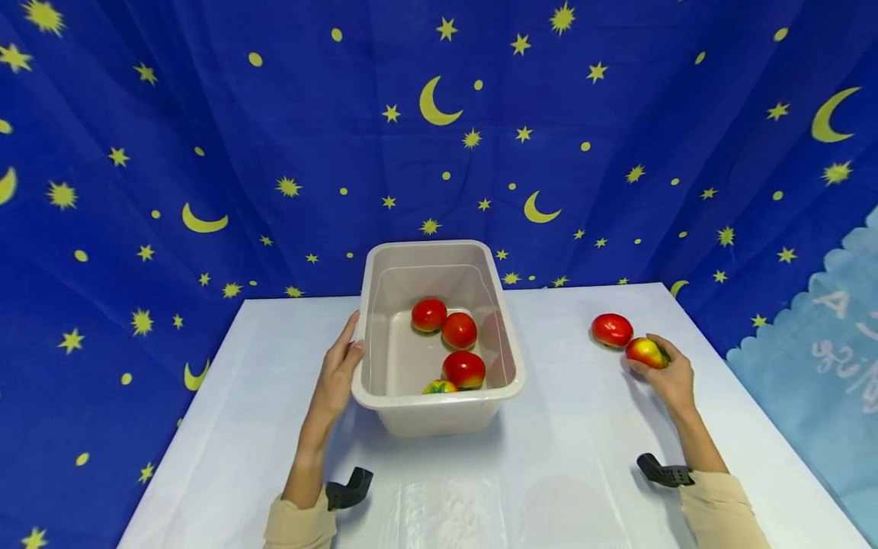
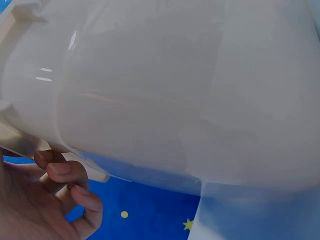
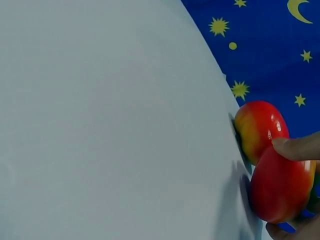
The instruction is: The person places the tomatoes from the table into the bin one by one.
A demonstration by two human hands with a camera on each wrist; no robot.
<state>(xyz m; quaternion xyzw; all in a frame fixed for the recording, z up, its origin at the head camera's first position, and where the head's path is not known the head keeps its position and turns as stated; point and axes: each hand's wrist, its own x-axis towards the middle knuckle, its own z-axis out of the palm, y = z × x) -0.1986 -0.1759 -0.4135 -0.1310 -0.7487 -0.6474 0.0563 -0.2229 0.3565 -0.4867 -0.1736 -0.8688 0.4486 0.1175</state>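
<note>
Deep-blue curtain (image 1: pixel 343 152) across the back, scattered with yellow moons and stars, and a white table (image 1: pixel 562 435) in front of it, both hands at work! Over at the left hand (image 1: pixel 336 374), it's a grip on the grey bin (image 1: pixel 439 418): thumb up at the rim, fingers bent under the edge, as the left wrist view shows. That bin sits upright between the two hands, right beside the left one, and look inside: two red fruits (image 1: pixel 428 315) farther from the person, a larger red fruit (image 1: pixel 464 369) nearer, and a yellowish fruit (image 1: pixel 439 387) with a green top, partly hidden behind the near rim.

Across to the right hand (image 1: pixel 672 377), well apart from the bin, and it's a pinch! Thumb and fingers close round a red-and-yellow fruit (image 1: pixel 643 351), gap filled by it; whether it is off the table, I can't tell. Just beyond those fingertips, slightly to the left, lies another red fruit (image 1: pixel 612 329), shiny, on the table.
</note>
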